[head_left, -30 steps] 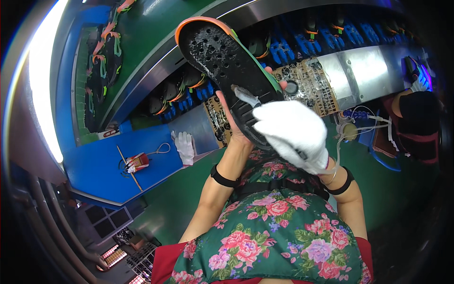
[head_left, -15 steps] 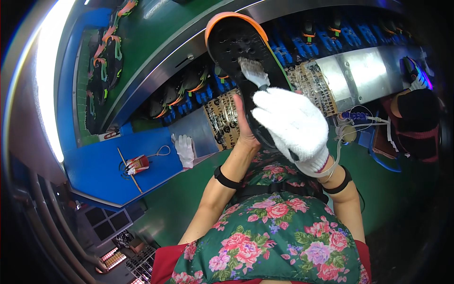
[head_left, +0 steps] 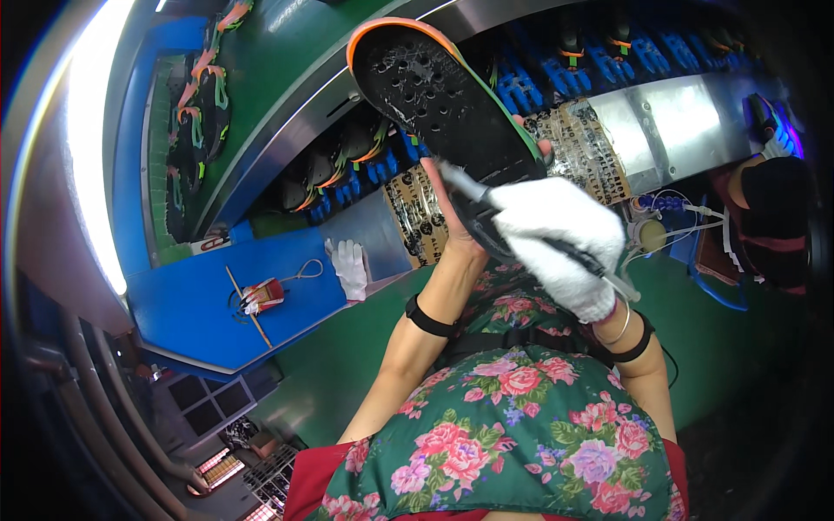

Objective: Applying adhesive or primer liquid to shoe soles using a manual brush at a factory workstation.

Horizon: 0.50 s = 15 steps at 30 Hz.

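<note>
Head view: gloved right hand (head_left: 560,239) is closed around a thin brush-like tool (head_left: 469,187), its tip touching the black underside of the shoe sole (head_left: 443,100). Bare left hand (head_left: 452,217) grips that sole from beneath, fingers wrapped on its near end, toe pointing to 11 o'clock. Since a second ago the sole has swung from lying across the frame to standing more upright, and the tool tip has dropped from the mid-sole toward the heel end; judgement: the brushing pass is running down the sole, much of it covered. Orange rim shows along the sole's far edge.

Outward: at 9 o'clock of the hands a spare white glove (head_left: 350,267) lies on the blue bench top (head_left: 191,304), with a small red-and-white tool (head_left: 261,295) further out at 9. At 12 to 2 o'clock runs a metal conveyor (head_left: 678,108) lined with blue holders (head_left: 521,87). Dim factory room, bright strip light (head_left: 91,148) at 9 o'clock.
</note>
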Motion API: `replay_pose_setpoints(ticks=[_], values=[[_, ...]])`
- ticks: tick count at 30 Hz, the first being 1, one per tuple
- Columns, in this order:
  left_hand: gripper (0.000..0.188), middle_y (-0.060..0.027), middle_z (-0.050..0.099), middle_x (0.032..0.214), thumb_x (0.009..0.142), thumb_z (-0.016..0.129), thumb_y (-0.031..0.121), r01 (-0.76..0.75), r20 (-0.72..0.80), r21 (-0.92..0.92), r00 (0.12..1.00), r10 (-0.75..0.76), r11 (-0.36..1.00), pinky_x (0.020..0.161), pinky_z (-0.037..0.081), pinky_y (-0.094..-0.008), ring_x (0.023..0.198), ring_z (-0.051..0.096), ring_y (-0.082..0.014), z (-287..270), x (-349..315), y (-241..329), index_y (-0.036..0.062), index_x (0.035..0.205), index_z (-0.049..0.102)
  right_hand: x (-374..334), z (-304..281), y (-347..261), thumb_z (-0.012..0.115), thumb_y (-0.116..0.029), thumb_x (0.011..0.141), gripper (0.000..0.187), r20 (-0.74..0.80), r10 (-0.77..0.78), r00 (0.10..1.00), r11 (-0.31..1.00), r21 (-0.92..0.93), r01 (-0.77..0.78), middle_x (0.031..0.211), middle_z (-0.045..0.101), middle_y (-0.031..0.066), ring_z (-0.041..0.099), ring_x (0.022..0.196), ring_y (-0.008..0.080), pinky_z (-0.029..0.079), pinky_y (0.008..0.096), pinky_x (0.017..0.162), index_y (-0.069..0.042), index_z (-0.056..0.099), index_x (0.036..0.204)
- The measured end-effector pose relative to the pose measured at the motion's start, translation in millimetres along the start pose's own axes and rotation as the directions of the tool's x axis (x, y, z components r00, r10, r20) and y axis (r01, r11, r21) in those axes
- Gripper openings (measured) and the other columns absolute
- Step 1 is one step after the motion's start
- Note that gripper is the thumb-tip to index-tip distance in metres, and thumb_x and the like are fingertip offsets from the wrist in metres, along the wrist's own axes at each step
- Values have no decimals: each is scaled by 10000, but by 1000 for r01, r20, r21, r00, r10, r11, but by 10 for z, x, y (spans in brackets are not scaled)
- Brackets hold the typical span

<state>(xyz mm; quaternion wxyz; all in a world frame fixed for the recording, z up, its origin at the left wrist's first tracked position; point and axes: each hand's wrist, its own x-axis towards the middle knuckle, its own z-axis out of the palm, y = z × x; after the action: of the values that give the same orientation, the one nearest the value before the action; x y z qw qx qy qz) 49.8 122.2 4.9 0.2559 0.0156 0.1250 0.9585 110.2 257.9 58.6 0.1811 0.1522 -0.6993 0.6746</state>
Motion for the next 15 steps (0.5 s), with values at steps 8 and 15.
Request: replay_pose_setpoints(ticks=[8,15], values=[[1164,-280,546,1407,786,437,962,108,172,-24,980,-102,994,947,571,-568,1092,669,-443,-133,82,59,86,1550,368,-124,73,-35,754,3,814,307,115,-202,973,966,-141,217,1092,765,138,739,967,280,585,374,859,-43,767,1117],[1156,-284,563,1386,787,441,959,112,125,-50,986,-106,992,935,576,-569,1082,672,-450,-79,77,86,89,1546,381,-197,48,-38,785,23,780,234,118,-169,978,954,-228,193,1039,768,157,744,944,314,581,378,820,-36,769,1006]])
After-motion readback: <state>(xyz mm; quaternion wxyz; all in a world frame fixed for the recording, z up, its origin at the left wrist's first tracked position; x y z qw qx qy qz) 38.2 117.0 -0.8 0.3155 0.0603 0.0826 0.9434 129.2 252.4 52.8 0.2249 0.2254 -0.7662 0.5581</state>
